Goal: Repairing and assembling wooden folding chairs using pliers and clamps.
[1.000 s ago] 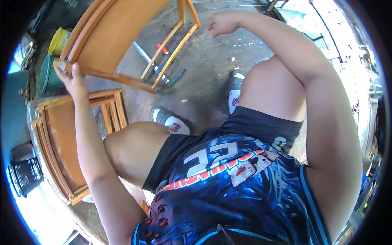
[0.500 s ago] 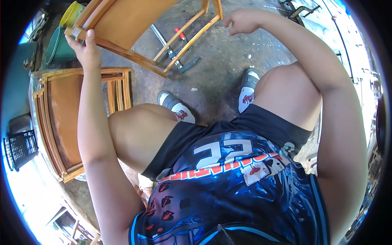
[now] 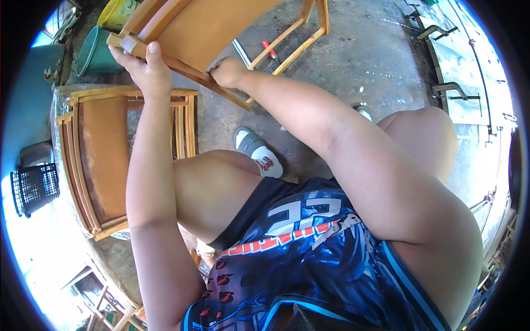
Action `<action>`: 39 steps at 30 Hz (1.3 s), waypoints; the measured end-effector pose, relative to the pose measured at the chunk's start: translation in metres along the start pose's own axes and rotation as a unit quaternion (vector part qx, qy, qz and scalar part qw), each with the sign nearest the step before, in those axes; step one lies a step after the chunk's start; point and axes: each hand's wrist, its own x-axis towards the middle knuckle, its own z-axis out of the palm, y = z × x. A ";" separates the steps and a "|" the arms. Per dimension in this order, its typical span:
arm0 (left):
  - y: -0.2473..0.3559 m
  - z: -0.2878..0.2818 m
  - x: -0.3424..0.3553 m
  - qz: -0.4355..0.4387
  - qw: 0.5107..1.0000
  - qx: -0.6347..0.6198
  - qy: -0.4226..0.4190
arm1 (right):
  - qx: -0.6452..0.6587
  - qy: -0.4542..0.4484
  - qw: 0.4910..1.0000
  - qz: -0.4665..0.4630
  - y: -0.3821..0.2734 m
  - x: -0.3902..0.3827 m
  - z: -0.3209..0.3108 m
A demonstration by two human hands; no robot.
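Head view: my left arm (image 3: pixel 152 171) stretches forward, left hand (image 3: pixel 148 70) part-closed, gripping the corner of the brown-panelled wooden frame (image 3: pixel 204 27) ahead; right arm (image 3: pixel 342 135) slants inward, right hand (image 3: pixel 229 72) curled at its near rail (image 3: pixel 190 75), hold unclear.

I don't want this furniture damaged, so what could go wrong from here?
The wooden frame might slip if the left hand loses its corner. Its rails could knock the red-handled tool lying on the floor. That held corner might also bump the nearby green bucket.
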 end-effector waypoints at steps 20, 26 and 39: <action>-0.009 0.010 0.006 0.022 0.999 -0.040 -0.022 | -0.249 -0.188 0.944 -0.109 0.025 -0.020 -0.083; -0.006 -0.006 0.006 0.040 0.999 -0.014 -0.009 | -0.445 -0.302 0.839 -0.081 0.028 -0.064 -0.194; -0.010 0.000 0.009 0.031 0.999 0.026 -0.001 | -0.443 -0.006 0.896 0.019 0.064 0.031 -0.210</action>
